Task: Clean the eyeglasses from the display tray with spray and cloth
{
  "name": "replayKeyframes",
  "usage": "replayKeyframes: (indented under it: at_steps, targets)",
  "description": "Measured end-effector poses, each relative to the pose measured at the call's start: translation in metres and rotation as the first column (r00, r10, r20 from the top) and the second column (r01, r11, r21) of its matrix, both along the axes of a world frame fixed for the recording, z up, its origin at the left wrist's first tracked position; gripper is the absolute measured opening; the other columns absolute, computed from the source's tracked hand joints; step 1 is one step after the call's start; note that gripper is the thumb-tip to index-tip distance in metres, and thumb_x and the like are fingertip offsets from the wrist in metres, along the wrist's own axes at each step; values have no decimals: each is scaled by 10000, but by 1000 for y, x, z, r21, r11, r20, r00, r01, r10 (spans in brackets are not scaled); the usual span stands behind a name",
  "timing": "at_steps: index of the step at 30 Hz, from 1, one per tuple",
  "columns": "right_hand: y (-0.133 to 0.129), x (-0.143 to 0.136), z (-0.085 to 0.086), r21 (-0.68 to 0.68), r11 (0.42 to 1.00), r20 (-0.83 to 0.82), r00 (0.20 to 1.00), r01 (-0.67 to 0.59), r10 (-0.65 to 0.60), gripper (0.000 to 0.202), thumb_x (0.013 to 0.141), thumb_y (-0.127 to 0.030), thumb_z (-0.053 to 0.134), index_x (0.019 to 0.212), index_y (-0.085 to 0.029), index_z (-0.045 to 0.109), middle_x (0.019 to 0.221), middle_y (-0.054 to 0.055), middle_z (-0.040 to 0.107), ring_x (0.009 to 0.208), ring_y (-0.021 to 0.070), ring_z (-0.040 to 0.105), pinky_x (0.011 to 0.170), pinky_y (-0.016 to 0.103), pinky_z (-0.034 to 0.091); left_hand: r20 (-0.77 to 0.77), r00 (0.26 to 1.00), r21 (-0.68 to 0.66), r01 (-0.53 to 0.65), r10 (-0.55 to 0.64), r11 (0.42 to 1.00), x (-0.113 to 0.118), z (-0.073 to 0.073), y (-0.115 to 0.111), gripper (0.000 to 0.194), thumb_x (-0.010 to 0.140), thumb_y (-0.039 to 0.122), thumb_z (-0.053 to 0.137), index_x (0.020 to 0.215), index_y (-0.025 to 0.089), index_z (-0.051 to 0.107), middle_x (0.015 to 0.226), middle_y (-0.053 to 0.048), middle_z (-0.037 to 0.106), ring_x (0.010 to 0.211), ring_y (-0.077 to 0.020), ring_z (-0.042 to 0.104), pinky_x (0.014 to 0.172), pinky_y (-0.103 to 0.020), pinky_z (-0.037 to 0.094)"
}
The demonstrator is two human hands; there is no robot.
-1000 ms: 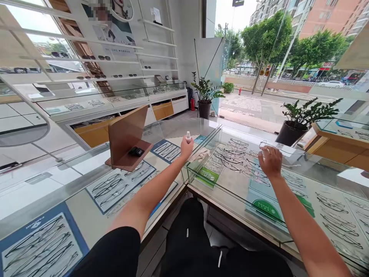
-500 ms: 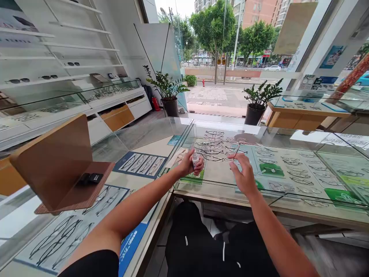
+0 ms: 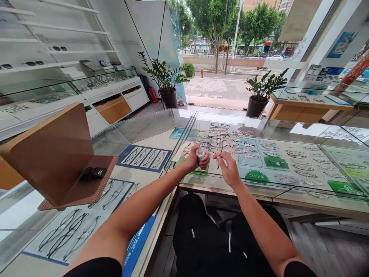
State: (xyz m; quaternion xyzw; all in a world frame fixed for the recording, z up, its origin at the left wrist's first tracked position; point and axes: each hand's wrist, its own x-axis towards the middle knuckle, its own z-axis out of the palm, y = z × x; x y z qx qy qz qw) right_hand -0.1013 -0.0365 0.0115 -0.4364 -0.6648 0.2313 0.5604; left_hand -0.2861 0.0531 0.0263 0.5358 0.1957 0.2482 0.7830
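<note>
In the head view, the left hand (image 3: 196, 159) is near the middle of the frame, its fingers curled around a small bottle (image 3: 201, 152) with a white cap, which stands roughly upright in the grip. Just to its right in the frame, the right hand (image 3: 228, 168) has its thumb and fingertips narrowed in a pinch on a thin spectacle frame (image 3: 221, 147), which points upward; its outline blends with the rows of glasses (image 3: 218, 134) behind it, so its lenses are hard to make out. The two hands are close together but apart, above the glass counter (image 3: 288, 195) that runs from the centre to the right edge; whether either touches the glass cannot be told. A green card (image 3: 276, 162) lies inside the counter, right of centre, with more glasses around it. Left of centre is a dark blue panel (image 3: 123, 158) bearing four frames in a row. At the left of the frame a brown stand (image 3: 54, 154) carries a small black object (image 3: 93, 173) on its base. Two potted plants stand in the upper half, one (image 3: 165, 79) left of centre and another (image 3: 263, 90) right of it, with sunglasses (image 3: 59, 48) on a shelf at upper left
</note>
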Motion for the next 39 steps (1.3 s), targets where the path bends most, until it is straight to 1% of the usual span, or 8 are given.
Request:
replayKeyframes:
  at_steps: [6,12,20,23,29,35,37,39]
  targets:
    - [15,-3,-17,45,999,-6,1000,-18,18,309,1121,-444,492,1072,-280,748,1112,81,746,1161,278,670,1059,467,487,-28,997,66,-69,71,995,0,-7,5,729,828,909,416,537,241,436,432,23,318,399,-119,270,414,-278,239]
    - [16,-4,-17,24,999,-20,999,-44,44,305,1119,-455,499,1087,-291,754,1129,85,742,1207,288,668,1098,488,487,-88,992,71,-81,87,994,4,-16,9,704,870,866,432,560,234,452,433,22,330,397,-121,305,416,-271,253]
    - [14,-4,-13,-27,995,-32,995,-99,98,311,1122,-472,483,1086,-291,733,1117,88,718,1153,285,654,1060,480,511,-119,988,116,-87,101,989,5,-8,4,709,844,848,547,541,210,490,436,10,378,407,-106,330,441,-266,280]
    - [13,-2,-13,-38,993,-34,994,-108,107,327,1120,-484,480,1052,-288,733,1075,88,694,1155,288,644,1082,489,510,-140,984,142,-87,107,986,5,-7,3,723,864,858,524,551,208,493,445,14,375,407,-105,344,442,-262,282]
    - [11,-1,-12,-42,985,-42,986,-164,163,341,1116,-472,488,1006,-272,742,1175,101,654,1226,289,623,1122,496,502,-119,985,193,-102,126,976,5,-10,2,708,876,836,522,551,207,508,459,21,370,407,-108,354,431,-260,293]
    - [11,-1,-12,-75,979,-59,981,-190,186,339,1110,-465,503,1003,-271,760,1186,104,631,1201,284,618,1123,499,504,-128,984,229,-94,126,969,6,-8,1,707,882,829,511,539,210,511,457,13,386,409,-116,359,443,-274,287]
    - [12,0,-12,-75,981,-77,982,-177,171,355,1105,-483,504,988,-273,764,1178,104,649,1201,289,622,1134,504,500,-151,978,302,-94,144,949,7,-7,-2,712,907,833,464,550,218,499,466,11,390,417,-122,358,461,-288,285]
    - [12,2,-13,-60,988,-119,983,-144,136,356,1100,-497,508,988,-276,764,1167,98,677,1215,293,629,1145,506,492,-167,971,400,-93,172,912,7,-5,-5,718,934,823,435,538,224,460,470,5,389,440,-126,358,497,-302,279]
